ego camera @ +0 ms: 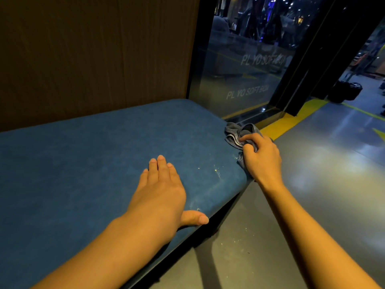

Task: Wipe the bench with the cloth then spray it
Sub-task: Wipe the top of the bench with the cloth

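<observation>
A long bench [83,163] with a blue padded top fills the left and middle of the view. My right hand [260,157] is shut on a crumpled grey-blue cloth [235,134] at the bench's right end, at its front edge. My left hand [164,195] lies flat and open on the bench top, thumb hanging over the front edge. Small pale crumbs [216,171] speckle the cushion between my two hands. No spray bottle is in view.
A dark wood panel [93,55] backs the bench. A glass wall [245,65] with white lettering stands past its right end. Grey floor [312,184] with a yellow stripe [291,119] runs along the right, with crumbs [239,240] scattered by the bench base.
</observation>
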The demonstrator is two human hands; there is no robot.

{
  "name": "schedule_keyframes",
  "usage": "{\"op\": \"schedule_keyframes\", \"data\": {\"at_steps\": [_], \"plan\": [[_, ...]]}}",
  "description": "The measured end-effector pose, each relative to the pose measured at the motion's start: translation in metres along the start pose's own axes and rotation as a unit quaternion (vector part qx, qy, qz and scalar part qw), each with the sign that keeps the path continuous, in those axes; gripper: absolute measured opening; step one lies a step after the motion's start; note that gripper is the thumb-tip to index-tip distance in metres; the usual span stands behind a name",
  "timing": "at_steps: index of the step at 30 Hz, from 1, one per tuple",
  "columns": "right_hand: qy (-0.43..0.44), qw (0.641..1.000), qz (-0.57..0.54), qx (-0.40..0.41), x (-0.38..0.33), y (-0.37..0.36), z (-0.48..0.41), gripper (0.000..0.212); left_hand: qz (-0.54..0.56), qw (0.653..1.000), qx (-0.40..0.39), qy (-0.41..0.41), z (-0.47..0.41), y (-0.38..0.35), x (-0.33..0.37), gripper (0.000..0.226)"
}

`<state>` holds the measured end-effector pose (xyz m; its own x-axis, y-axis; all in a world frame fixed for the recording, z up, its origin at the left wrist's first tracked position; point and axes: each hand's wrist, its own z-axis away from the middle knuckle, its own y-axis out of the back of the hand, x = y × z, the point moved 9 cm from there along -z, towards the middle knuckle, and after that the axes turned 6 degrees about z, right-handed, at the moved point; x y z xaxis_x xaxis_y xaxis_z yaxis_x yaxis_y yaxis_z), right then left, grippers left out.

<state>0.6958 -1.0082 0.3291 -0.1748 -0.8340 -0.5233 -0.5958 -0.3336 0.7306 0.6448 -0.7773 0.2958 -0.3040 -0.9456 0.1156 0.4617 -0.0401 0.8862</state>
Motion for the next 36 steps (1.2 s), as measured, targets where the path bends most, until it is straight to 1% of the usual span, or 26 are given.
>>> {"op": "schedule_keyframes", "data": {"at_steps": [3, 5, 9, 11, 15, 20, 23, 25, 26, 28, 30, 32, 34, 36], "plan": [[-0.043, 0.997, -0.051, 0.04, 0.003, 0.003, 0.015, 0.031, -0.002, 1.0, 0.0, -0.002, 0.001, 0.002, 0.001, 0.117], [-0.065, 0.994, -0.072, 0.049, 0.001, 0.003, 0.027, 0.029, -0.004, 1.0, -0.004, -0.001, 0.001, 0.002, 0.002, 0.117], [-0.087, 0.993, -0.068, 0.033, -0.02, 0.0, 0.045, 0.028, -0.008, 1.0, -0.009, 0.002, 0.0, 0.002, 0.003, 0.117], [-0.08, 0.996, -0.044, 0.017, -0.037, 0.0, 0.052, 0.034, -0.008, 1.0, -0.01, 0.002, 0.0, 0.002, 0.003, 0.117], [-0.018, 0.999, 0.021, -0.034, -0.07, -0.012, 0.072, 0.034, -0.012, 1.0, 0.002, 0.003, -0.003, 0.003, 0.001, 0.118], [0.102, 0.994, 0.011, -0.044, -0.092, -0.015, 0.096, 0.035, -0.003, 1.0, 0.023, 0.003, -0.005, -0.002, -0.003, 0.119], [0.204, 0.978, -0.025, -0.032, -0.087, -0.008, 0.103, 0.026, -0.003, 1.0, 0.022, 0.006, -0.004, -0.001, -0.002, 0.119], [0.27, 0.962, -0.031, -0.025, -0.076, -0.003, 0.102, 0.027, -0.005, 1.0, 0.02, 0.009, -0.004, 0.0, -0.001, 0.119], [0.286, 0.958, -0.027, -0.022, -0.068, -0.002, 0.097, 0.028, -0.007, 1.0, 0.018, 0.009, -0.004, 0.001, -0.001, 0.119], [0.268, 0.963, -0.02, -0.012, -0.047, 0.0, 0.076, 0.028, -0.008, 1.0, 0.012, 0.01, -0.003, 0.001, -0.001, 0.118], [0.219, 0.975, -0.025, -0.005, -0.025, 0.002, 0.048, 0.028, -0.007, 1.0, 0.008, 0.009, -0.002, 0.0, 0.0, 0.117], [0.171, 0.985, -0.029, 0.002, -0.006, 0.004, 0.024, 0.032, -0.008, 1.0, 0.008, 0.01, -0.002, 0.0, 0.0, 0.117], [0.107, 0.993, -0.039, 0.001, 0.008, 0.006, 0.007, 0.036, -0.008, 1.0, 0.007, 0.01, -0.002, -0.001, 0.0, 0.117], [0.037, 0.998, -0.047, 0.0, 0.018, 0.005, -0.001, 0.034, -0.004, 1.0, 0.01, 0.008, -0.002, -0.001, 0.0, 0.116]]}}
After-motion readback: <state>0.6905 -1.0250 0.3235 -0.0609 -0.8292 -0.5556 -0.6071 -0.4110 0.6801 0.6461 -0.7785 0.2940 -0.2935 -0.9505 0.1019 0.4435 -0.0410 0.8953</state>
